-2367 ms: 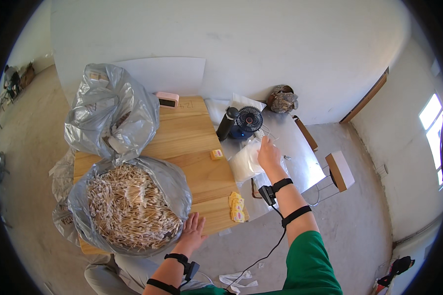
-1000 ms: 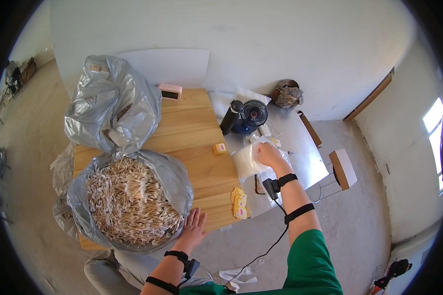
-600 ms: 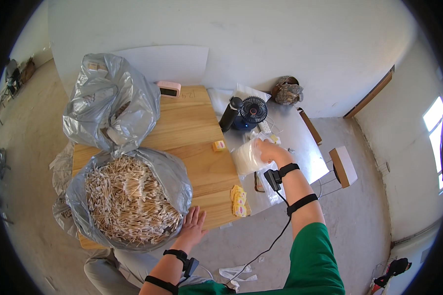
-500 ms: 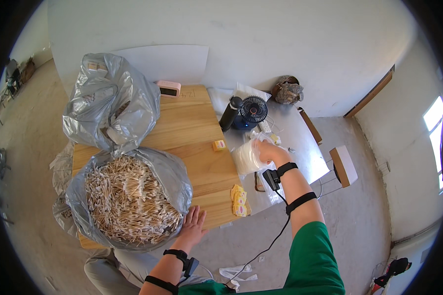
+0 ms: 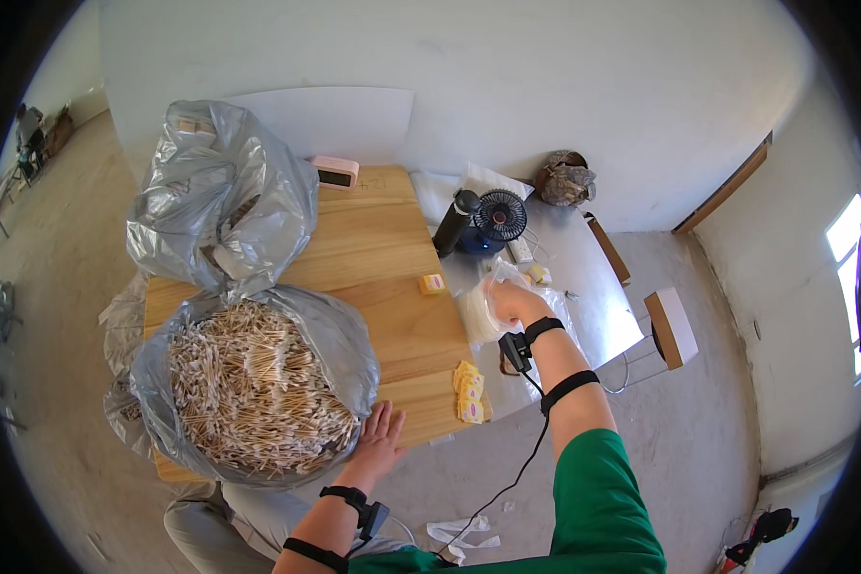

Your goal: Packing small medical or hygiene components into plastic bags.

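Left hand (image 5: 381, 435) flat, fingers spread, on wooden plank bench (image 5: 392, 277) edge, touching crinkly grey plastic bag of thin wooden sticks (image 5: 249, 387). Right hand (image 5: 512, 301) closed on clear floppy plastic bag (image 5: 478, 311) at bench's right edge. Small yellow packets (image 5: 468, 391) stacked nearby.

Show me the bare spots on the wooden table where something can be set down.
Most free: the wooden table strip between the tied grey bag, pink device and small yellow packet. A smaller patch lies between the open bag of sticks and yellow packet stack, by the left hand. Left side is crowded.
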